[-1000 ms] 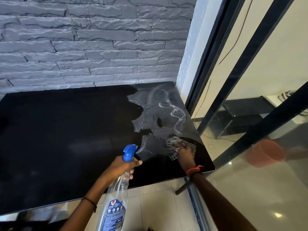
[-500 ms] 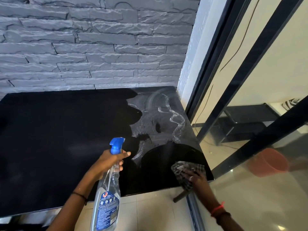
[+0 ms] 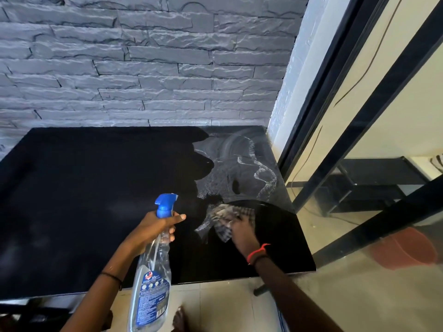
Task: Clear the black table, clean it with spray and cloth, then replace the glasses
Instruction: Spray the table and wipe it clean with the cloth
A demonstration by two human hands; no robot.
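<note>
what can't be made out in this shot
Head view: label print on the clear plastic spray bottle with blue trigger, too small and blurred.
Head view: part of the checked grey cloth, hidden under the right hand.
Head view: near left corner of the glossy black table, cut off by the frame edge.

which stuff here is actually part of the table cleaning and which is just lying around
Part of the job:
black table, with spray streaks at its far right
spray bottle, gripped by the left hand
checked cloth, held on the table by the right hand

Just lying about:
orange bucket and low black stand, both behind the glass panel
grey stone wall
</note>
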